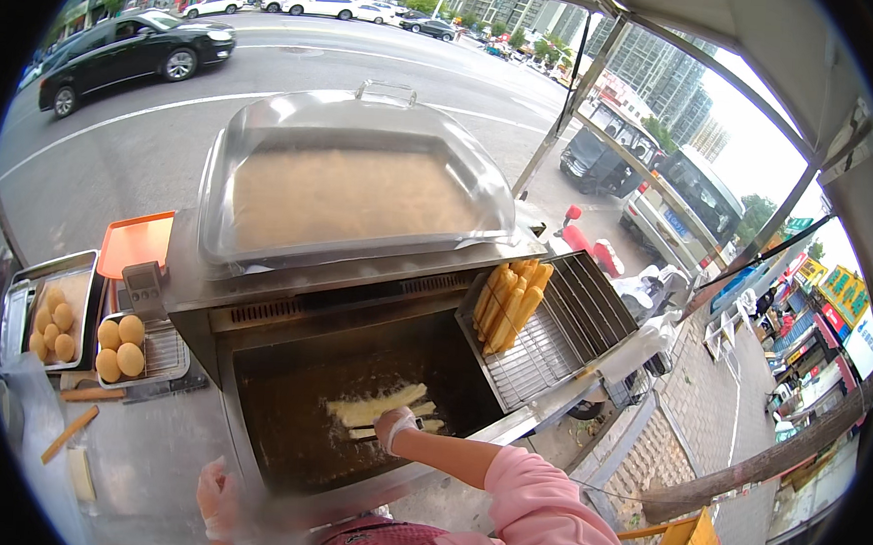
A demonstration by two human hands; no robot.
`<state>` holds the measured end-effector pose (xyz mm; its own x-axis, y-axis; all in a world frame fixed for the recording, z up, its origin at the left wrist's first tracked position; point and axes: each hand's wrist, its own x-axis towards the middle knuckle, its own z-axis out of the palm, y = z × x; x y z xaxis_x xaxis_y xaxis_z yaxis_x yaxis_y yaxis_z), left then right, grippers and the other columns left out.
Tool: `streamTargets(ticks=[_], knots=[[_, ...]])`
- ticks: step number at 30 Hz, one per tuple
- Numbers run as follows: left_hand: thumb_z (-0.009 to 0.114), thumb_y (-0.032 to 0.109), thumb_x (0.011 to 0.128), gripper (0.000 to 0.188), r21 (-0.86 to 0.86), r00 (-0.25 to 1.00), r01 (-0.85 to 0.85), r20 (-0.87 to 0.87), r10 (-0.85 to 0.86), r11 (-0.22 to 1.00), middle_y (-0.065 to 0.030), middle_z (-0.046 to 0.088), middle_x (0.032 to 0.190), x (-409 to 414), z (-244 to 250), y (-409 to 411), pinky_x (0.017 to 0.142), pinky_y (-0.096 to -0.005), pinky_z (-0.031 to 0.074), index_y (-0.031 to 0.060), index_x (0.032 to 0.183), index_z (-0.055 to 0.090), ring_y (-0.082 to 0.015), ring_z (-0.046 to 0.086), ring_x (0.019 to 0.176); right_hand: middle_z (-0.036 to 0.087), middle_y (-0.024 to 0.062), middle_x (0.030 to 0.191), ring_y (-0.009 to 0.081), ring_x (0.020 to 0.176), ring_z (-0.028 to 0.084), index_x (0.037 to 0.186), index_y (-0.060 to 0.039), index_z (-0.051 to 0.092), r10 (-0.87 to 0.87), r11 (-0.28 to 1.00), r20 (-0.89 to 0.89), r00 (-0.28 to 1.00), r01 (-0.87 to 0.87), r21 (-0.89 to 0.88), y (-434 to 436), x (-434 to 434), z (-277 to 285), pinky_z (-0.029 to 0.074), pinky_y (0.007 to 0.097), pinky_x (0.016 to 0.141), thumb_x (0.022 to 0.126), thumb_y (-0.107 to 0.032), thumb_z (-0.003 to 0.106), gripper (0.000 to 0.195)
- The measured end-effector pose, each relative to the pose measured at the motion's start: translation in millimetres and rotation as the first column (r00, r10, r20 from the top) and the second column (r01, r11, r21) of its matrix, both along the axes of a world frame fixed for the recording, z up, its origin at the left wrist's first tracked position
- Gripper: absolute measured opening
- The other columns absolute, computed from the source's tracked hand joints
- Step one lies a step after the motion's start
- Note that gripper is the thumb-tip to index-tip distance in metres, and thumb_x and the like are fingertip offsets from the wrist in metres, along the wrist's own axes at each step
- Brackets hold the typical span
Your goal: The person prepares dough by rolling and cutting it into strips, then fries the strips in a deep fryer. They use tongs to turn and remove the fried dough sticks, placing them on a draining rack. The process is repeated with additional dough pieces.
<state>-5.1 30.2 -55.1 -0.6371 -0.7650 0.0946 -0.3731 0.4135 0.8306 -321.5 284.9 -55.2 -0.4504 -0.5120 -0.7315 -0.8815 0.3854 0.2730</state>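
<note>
Sticks of pale dough (376,407) bubble in the dark oil of a rectangular metal fryer (282,383). Over them is my right hand (396,427) in a clear plastic glove, its fingers closed around a thin dark utensil that is mostly hidden, perhaps tongs or chopsticks. My left hand (219,492), also gloved, is left of the fryer's front corner above the metal worktop; it is blurred, and nothing shows in it. Golden fried dough sticks (510,306) stand upright in a wire rack (543,352) at the fryer's right end.
Behind the fryer stands a large pan under a clear domed lid (359,187). Round fried balls (120,345) lie on racks at left, near an orange tray (138,243) and a small timer or thermometer (142,287). A rolling pin (70,433) and dough strip (81,474) lie on the worktop.
</note>
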Motion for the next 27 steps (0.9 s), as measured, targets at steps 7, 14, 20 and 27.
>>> streamTargets(ticks=[7, 14, 20, 27], knots=[[0.064, 0.004, 0.084, 0.033, -0.046, 0.999, -0.014, -0.035, 0.012, 0.999, -0.0071, 0.063, 0.092, 11, -11, -5, 0.071, -0.0303, 0.049, 0.0039, 0.117, 0.064, -0.0173, 0.056, 0.073, 0.071, 0.0130, 0.114, 0.0317, 0.105, 0.070, 0.140, -0.0108, 0.054, -0.169, 0.972, 0.100, 0.980, 0.183, -0.146, -17, 18, 41, 0.056, 0.0474, 0.081, 0.088, -0.013, 0.063, 0.053], [0.065, 0.011, 0.088, 0.031, -0.091, 0.996, 0.043, 0.083, -0.035, 0.995, -0.0125, 0.067, 0.097, -2, 33, -3, 0.075, -0.0346, 0.051, 0.0047, 0.119, 0.065, -0.0224, 0.060, 0.077, 0.073, 0.0141, 0.111, 0.0309, 0.102, 0.070, 0.113, -0.0059, 0.072, -0.251, 0.966, -0.029, 0.967, 0.249, -0.068, 27, -7, 56, 0.056, 0.0477, 0.080, 0.082, -0.030, 0.062, 0.040], [0.067, 0.009, 0.087, 0.034, 0.119, 0.995, 0.037, 0.087, -0.048, 0.992, -0.0066, 0.064, 0.091, -10, 30, 5, 0.074, -0.0286, 0.050, 0.0052, 0.121, 0.064, -0.0142, 0.058, 0.077, 0.069, 0.0131, 0.119, 0.0313, 0.108, 0.069, 0.137, -0.0122, 0.056, -0.296, 0.954, -0.098, 0.950, 0.298, 0.011, 78, -29, 79, 0.058, 0.0449, 0.082, 0.086, -0.020, 0.061, 0.052], [0.067, 0.009, 0.088, 0.033, 0.082, 0.995, 0.018, 0.092, -0.026, 0.996, -0.0051, 0.063, 0.092, -17, 33, 15, 0.074, -0.0277, 0.050, 0.0049, 0.121, 0.064, -0.0128, 0.057, 0.077, 0.065, 0.0107, 0.122, 0.0314, 0.104, 0.069, 0.144, -0.0165, 0.047, -0.299, 0.954, -0.138, 0.944, 0.293, -0.063, 75, -40, 75, 0.059, 0.0460, 0.076, 0.090, -0.017, 0.059, 0.056]])
